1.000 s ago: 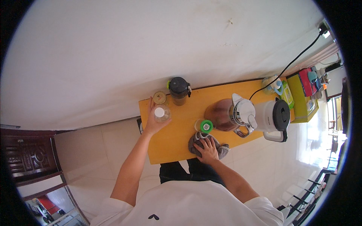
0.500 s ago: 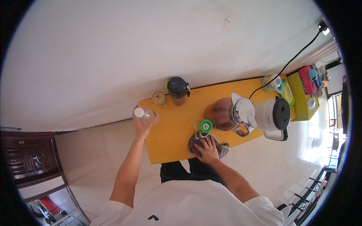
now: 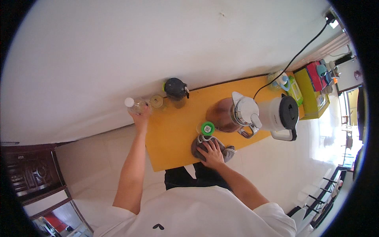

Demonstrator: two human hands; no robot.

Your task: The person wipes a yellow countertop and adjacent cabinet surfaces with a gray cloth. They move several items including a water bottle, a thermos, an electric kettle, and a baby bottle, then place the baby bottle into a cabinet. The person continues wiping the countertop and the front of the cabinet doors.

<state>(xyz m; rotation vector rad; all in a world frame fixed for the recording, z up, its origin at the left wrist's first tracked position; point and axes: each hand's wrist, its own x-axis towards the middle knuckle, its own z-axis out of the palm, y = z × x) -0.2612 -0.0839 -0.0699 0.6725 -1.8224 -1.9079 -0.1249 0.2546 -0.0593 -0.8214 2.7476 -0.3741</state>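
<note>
At the far left corner of the table (image 3: 169, 146), my left hand (image 3: 141, 115) is wrapped round a clear plastic bottle (image 3: 137, 106) with a white cap. The bottle leans toward the wall, beside a glass jar (image 3: 157, 101) with a pale lid. My right hand (image 3: 212, 154) lies on a bunched grey cloth (image 3: 196, 147) at the near edge, its fingers stretched out and apart. Just beyond the cloth is a small clear jar with a green lid (image 3: 207, 128). A dark-lidded drinking bottle (image 3: 175, 89) stands right of the glass jar.
A reddish-brown jug (image 3: 223, 114) with a silver top stands at mid-table. Right of it is a white kettle (image 3: 270, 114) with a black lid. A black cord (image 3: 300, 51) runs to the wall socket. Further right are a green wipes pack (image 3: 295, 91) and a yellow-green box (image 3: 316, 106).
My left hand has carried the bottle toward the wall, closer to the glass jar. My right hand stays on the cloth. The whole view has shifted slightly.
</note>
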